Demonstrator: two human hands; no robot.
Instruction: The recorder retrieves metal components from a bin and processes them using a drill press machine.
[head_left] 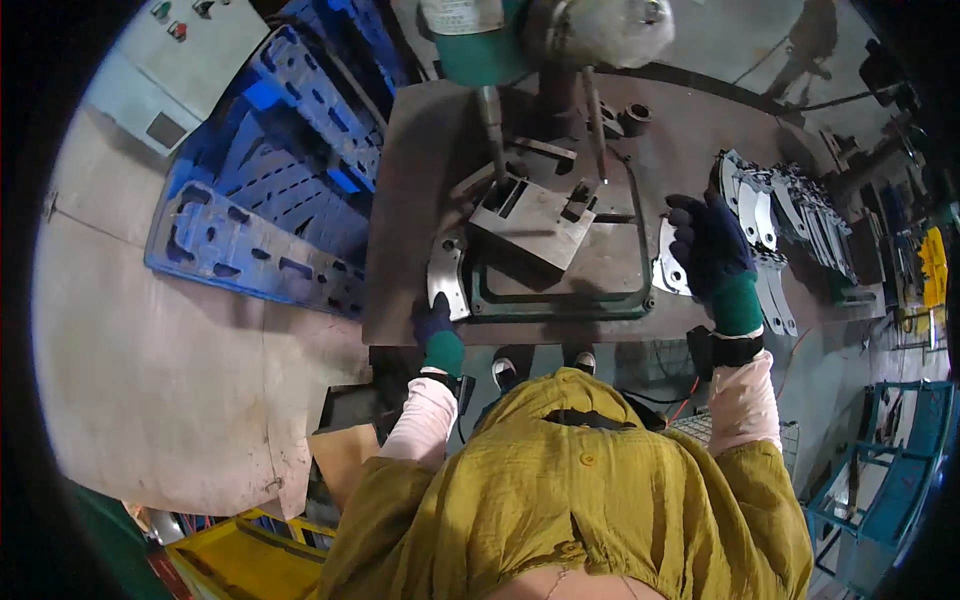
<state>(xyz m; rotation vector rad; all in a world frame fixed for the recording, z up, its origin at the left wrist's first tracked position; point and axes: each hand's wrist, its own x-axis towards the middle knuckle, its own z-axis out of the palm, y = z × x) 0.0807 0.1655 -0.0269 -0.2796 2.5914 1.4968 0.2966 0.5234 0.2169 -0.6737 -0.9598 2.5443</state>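
Note:
My left hand [435, 328], in a dark glove with a green cuff, grips the near end of a curved metal plate [448, 278] at the left side of the machine base. My right hand [714, 248], gloved alike, is bent over another flat metal plate [671, 264] with a hole in it; its fingers curl onto the plate's edge and the palm side is hidden. Between my hands stands a blocky metal fixture [533, 228] on the green-edged machine base [560, 308]. No plate shows on top of it.
A pile of curved metal plates [800, 215] covers the table's right side. Two rods [493, 130] come down from the machine head [470, 45] above the fixture. Blue plastic pallets [260, 240] stand left of the table [410, 150]. A blue metal rack [880, 470] is at the lower right.

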